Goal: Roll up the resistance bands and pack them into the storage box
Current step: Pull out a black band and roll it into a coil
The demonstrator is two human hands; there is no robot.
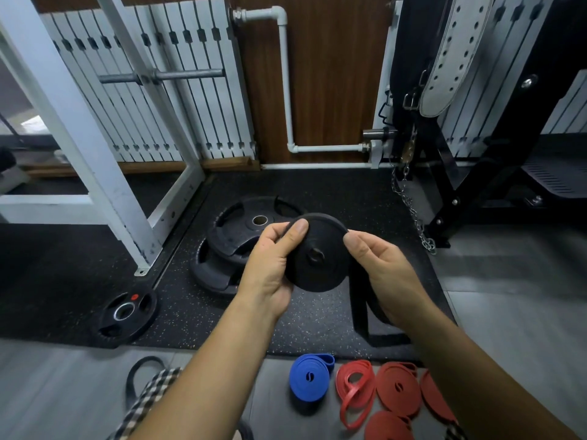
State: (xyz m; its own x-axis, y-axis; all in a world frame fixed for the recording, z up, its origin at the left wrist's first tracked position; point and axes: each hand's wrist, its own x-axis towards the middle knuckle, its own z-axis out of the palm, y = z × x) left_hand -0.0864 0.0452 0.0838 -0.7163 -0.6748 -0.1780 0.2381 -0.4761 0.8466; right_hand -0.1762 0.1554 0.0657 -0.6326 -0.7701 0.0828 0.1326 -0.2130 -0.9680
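A black resistance band (pixel 320 265) is wound into a thick flat coil that I hold up in front of me. My left hand (pixel 270 268) grips the coil's left side, thumb across its face. My right hand (pixel 378 271) pinches the band at the coil's upper right edge; the loose tail hangs down under that hand to the mat. On the floor near me lie a rolled blue band (pixel 309 377) and several red bands (pixel 397 387), some rolled tight, one loosely looped (pixel 354 392). No storage box is in view.
Black weight plates (pixel 235 246) are stacked on the speckled rubber mat behind my hands, a smaller plate (pixel 127 314) to the left. A white rack frame (pixel 104 173) stands left, a black machine with a hanging chain (pixel 413 214) right. A black strap loop (pixel 139 376) lies bottom left.
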